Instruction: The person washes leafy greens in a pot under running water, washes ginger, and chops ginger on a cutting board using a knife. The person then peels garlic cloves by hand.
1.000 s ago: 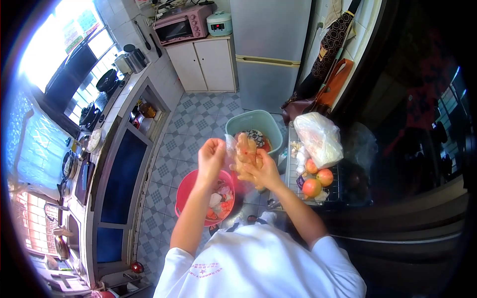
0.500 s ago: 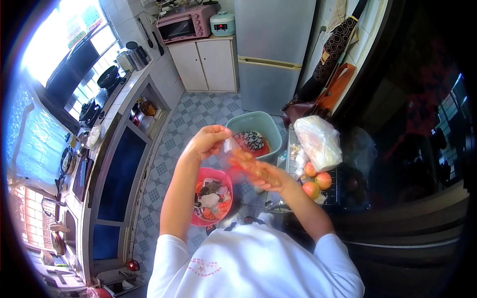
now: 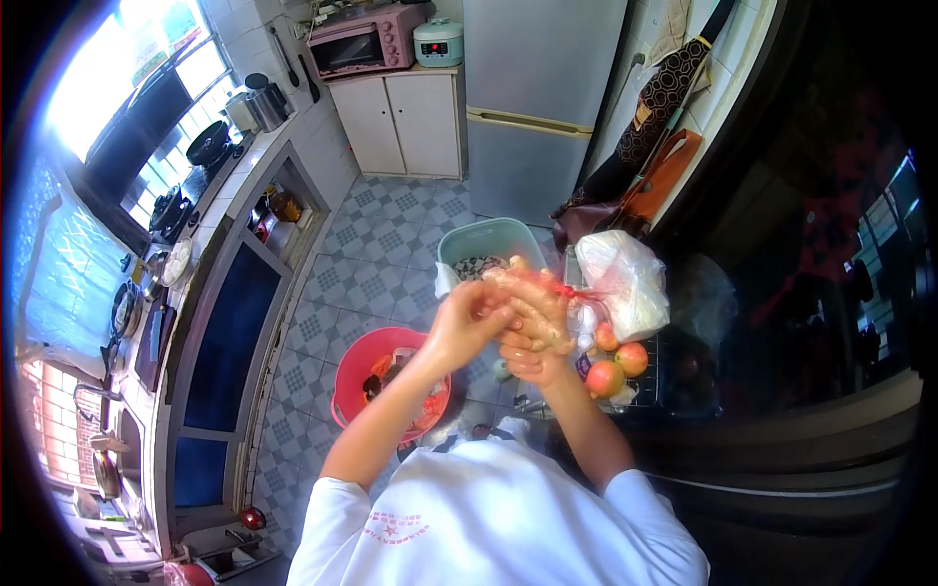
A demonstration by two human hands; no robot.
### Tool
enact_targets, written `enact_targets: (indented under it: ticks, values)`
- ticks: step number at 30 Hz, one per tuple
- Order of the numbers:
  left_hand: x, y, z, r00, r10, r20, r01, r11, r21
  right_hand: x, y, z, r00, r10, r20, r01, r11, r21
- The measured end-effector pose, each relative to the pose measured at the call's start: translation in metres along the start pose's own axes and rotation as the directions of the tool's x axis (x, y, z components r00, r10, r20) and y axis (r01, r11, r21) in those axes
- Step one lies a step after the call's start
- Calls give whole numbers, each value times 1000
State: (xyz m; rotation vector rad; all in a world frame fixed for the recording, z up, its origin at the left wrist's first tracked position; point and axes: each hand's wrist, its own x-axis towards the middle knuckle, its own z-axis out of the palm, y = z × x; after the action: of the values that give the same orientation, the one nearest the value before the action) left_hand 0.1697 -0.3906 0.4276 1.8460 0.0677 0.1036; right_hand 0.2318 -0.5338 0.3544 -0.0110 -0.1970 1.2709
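Observation:
Both hands meet in front of my chest at a knobby, tan ginger root with reddish plastic around its far end. My right hand is closed, its fingers wrapped around the lower part of the root. My left hand is closed too, fingers bunched against the near side of the root; I cannot tell what they pinch. A small white piece shows just beyond the left hand. Below the hands, a pale green tub with patterned cloth in it is partly hidden.
A pink basin of clothes stands on the tiled floor at my left. On a rack to the right are several red-yellow round fruits and a white plastic bag. The fridge stands ahead, a counter runs along the left.
Both hands have come together and turned the ginger root more upright. My left hand has moved right and down to the root. The view has shifted slightly.

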Motion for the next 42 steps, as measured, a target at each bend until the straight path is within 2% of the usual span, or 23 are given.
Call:
enact_targets:
  ticks: [2,3,5,6,7,8,9,11,13,15,18,23,24,26,27,29,32,33,35,36,37,39,42]
  values:
    - [-2,-3,8,953,296,-66,-285,947,146,3,2,3,999,-53,-12,53,998,-15]
    - [-4,-2,8,953,295,-69,-283,948,146,4,1,0,992,-88,95,91,995,-28]
    - [-10,8,7,819,567,84,-547,730,410,12,5,22,973,-120,200,130,991,-37]
    - [-15,15,7,798,589,130,-589,715,375,16,9,41,923,-384,17,382,912,-147]
    - [-17,20,5,798,588,131,-590,716,373,18,12,56,766,-629,-129,576,762,-296]
    - [-20,24,4,779,602,175,-624,721,300,11,7,45,800,-599,46,477,587,-653]
    - [-22,26,3,758,616,216,-652,724,224,4,3,34,807,-549,220,410,251,-877]
    - [-23,28,1,758,616,215,-652,725,221,7,7,42,841,-537,56,517,771,-372]
    - [-22,32,0,757,617,214,-653,724,222,11,11,32,861,-495,115,506,818,-271]
    - [-23,36,-1,913,358,197,-395,896,204,12,12,29,873,-454,177,482,860,-169]
    - [-29,42,-5,957,227,178,-263,941,214,8,11,40,838,-540,83,447,591,-672]
    - [-32,40,-5,961,224,163,-248,958,146,4,0,20,798,-565,211,506,438,-743]
    - [-32,38,-5,953,252,166,-280,944,175,3,-4,11,747,-536,393,565,199,-801]
    - [-35,47,-8,949,245,200,-281,942,182,2,-4,22,691,-457,560,610,-48,-791]
    - [-36,51,-9,943,237,235,-284,940,190,-3,-3,31,733,-423,532,449,-287,-846]
    - [-36,46,-7,920,329,211,-378,886,268,0,-1,39,772,-404,491,257,-508,-822]
    - [-30,28,-7,878,450,162,-472,759,448,9,-1,37,599,-519,610,340,-525,-780]
    - [-28,22,-8,866,483,132,-470,694,545,1,-4,35,796,-546,261,397,146,-906]
    - [-16,24,-12,864,503,-17,-444,778,445,-4,-4,27,950,-311,-23,228,746,-626]
    - [-7,25,-15,853,495,-167,-425,843,329,-2,-3,20,967,-250,-45,160,738,-656]
    - [6,22,-21,775,609,-171,-499,755,427,-1,-2,15,980,-188,-70,90,724,-683]
    - [16,16,-24,948,280,-149,-290,956,-49,-1,-5,5,989,-106,-99,29,816,-578]
    - [23,35,-31,986,158,-51,-165,971,-171,-4,-10,-16,982,-10,-190,-101,817,-568]
